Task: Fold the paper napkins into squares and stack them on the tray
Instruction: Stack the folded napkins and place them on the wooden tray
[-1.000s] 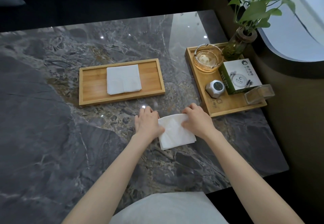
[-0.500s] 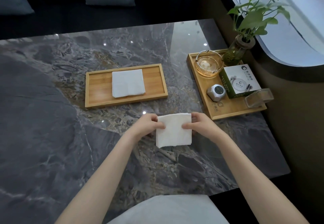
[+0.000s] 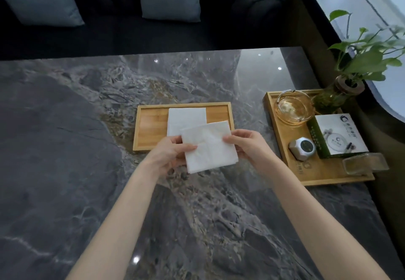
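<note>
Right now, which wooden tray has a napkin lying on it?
The smaller tray in the middle of the table; a folded napkin lies on it. The tray at the right holds other things.

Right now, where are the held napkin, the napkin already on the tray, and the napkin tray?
held napkin (image 3: 210,148), head view, centre of its top face.
napkin on the tray (image 3: 186,118), head view, uncovered upper part.
napkin tray (image 3: 151,126), head view, bare left floor.

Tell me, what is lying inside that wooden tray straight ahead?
A folded white napkin lies flat in the tray. Its near right corner is covered by the napkin being held in the left hand and right hand.
</note>
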`<state>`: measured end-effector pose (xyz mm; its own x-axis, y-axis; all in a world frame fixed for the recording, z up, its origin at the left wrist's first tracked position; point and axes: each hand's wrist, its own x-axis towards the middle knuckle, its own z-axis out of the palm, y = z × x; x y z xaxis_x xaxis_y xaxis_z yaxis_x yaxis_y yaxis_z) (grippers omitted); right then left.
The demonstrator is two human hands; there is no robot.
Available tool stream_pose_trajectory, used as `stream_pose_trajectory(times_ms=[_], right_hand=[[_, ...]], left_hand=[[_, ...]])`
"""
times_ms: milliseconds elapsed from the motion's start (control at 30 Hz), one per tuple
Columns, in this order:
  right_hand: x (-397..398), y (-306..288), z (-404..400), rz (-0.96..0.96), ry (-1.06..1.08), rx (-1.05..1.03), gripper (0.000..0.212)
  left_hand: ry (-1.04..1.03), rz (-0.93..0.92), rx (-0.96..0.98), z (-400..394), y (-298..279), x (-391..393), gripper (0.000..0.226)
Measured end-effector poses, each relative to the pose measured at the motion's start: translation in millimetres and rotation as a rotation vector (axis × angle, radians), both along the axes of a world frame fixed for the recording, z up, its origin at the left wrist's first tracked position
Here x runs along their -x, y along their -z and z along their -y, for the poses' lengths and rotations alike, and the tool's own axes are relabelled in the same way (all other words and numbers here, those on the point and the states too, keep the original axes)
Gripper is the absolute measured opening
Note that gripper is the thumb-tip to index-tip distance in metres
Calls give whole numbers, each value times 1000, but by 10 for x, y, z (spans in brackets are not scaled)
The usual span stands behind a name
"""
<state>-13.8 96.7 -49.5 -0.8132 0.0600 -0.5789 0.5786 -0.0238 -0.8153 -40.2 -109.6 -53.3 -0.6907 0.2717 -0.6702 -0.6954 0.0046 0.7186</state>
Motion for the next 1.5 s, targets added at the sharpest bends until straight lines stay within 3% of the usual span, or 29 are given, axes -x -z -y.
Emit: stream_pose_trajectory(times_ms=[267,600,833,1100,1167,1267,1367,1500], right_hand=[[610,134,342,-47,16,-43,8],[844,438,530,-93,0,-274,6],[846,483,566,-125,-23,-395,7],[817,516,573,-194,-27,-558,9],[766,517,586,-245,28,-606,14],[641,526,617,-517,45,-832,19],[531,586,700,-731,-127,-1027,30],[421,734,806,-710,-470,-1182,42]], left_hand=[[-220,-202,207,172,131,553,24],[-148,-350,515,238,431,772,17],[-126,-412,631,206,463,756,20],[-279,-439,693,163,478,686,27],[-299,-515,734,154,475,619,23],[-179,-865,930,148,504,492,25],[166,-1152,1043,100,581,397,37],[445,-1107,1136,27,704,305,46]])
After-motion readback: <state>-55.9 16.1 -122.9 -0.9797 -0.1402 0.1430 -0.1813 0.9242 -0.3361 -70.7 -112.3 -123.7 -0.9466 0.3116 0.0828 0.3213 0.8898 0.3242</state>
